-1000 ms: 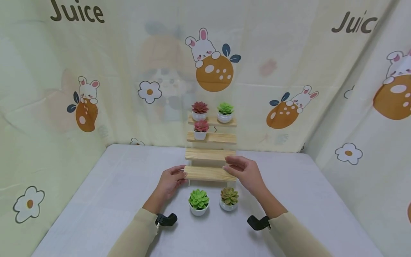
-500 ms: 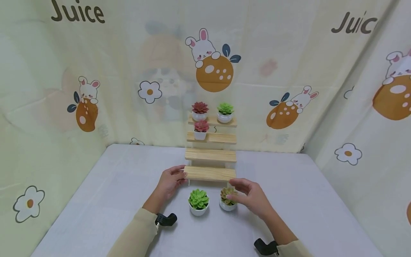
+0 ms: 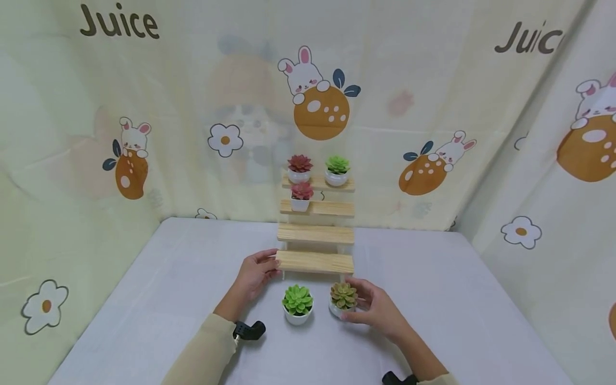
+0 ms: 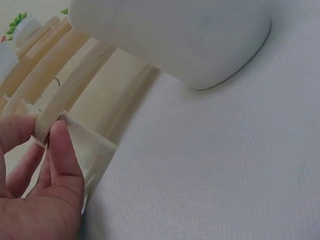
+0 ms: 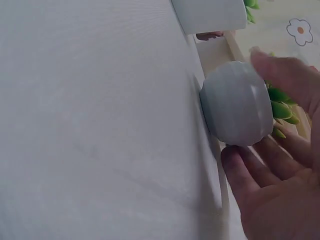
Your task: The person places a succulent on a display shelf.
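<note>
My left hand (image 3: 253, 274) pinches the left end of the lowest wooden board of a stepped shelf (image 3: 315, 262); thumb and fingers press that end in the left wrist view. My right hand (image 3: 377, 310) is around the white pot of a brownish-green succulent (image 3: 344, 295) in front of the shelf. In the right wrist view its ribbed pot (image 5: 237, 105) lies between thumb and fingers, the thumb blurred at one side and fingertips right at the other. The pot stands on the table. Left of it stands a bright green succulent in a white pot (image 3: 297, 303).
The top board carries a dark red succulent (image 3: 300, 168) and a green succulent (image 3: 337, 170). A pinkish-red succulent (image 3: 301, 196) stands on the board below. A white cloth covers the table (image 3: 192, 289); a printed curtain (image 3: 375, 107) hangs behind.
My right hand has moved from the shelf's right end down and toward me to the brownish-green succulent, its thumb lowering to the pot's front. My left hand stays on the board.
</note>
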Tool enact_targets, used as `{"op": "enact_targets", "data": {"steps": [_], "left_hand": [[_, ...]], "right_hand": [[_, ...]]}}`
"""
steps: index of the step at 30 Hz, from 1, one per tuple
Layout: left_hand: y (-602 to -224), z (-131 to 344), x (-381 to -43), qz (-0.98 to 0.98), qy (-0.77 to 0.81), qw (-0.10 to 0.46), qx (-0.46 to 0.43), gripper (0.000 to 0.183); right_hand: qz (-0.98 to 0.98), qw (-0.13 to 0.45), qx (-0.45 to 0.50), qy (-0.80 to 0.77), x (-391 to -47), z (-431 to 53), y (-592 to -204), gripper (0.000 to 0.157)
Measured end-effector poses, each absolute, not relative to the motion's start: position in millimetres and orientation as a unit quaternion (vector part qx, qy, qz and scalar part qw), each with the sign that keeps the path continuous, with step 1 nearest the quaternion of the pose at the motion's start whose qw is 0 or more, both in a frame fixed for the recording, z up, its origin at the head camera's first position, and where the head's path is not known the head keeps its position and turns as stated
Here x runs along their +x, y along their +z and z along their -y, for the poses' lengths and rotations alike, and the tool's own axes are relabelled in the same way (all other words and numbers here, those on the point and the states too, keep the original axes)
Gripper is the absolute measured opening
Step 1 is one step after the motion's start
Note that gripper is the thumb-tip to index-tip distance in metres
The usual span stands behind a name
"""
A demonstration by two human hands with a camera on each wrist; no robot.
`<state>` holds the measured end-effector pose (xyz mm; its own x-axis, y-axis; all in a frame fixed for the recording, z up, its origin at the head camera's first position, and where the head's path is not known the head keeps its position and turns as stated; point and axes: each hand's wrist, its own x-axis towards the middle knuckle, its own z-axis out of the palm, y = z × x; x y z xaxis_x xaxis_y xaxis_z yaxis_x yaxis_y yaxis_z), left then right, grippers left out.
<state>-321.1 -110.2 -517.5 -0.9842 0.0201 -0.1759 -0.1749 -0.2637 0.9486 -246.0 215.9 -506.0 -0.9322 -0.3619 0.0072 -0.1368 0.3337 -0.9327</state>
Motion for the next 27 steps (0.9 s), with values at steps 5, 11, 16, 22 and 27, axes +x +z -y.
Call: {"op": "enact_targets", "data": {"steps": [5,11,16,22,27], "left_hand": [[-518.1,109.6,-320.4,-0.605,0.791,0.063,-0.065,0.043],[-516.7,109.5,-320.5,-0.605,0.791,0.063,-0.067,0.043],[-516.2,109.3,-320.1,-0.606,0.790,0.065,-0.069,0.043],[-517.2,109.3,-320.3,-0.600,0.795,0.065,-0.063,0.043],[-517.7,109.4,-321.1,-0.601,0.795,0.063,-0.063,0.043]], "right_hand": [[-0.799,0.120,-0.137,-0.574,-247.2,-217.8,-511.8,0.084],[-0.791,0.125,-0.130,-0.584,-247.8,-217.0,-512.6,0.076],[-0.786,0.123,-0.132,-0.591,-247.3,-216.6,-513.1,0.072],[-0.781,0.112,-0.116,-0.604,-247.8,-217.1,-515.2,0.071],[-0.784,0.106,-0.106,-0.602,-248.6,-217.0,-516.3,0.070]]}}
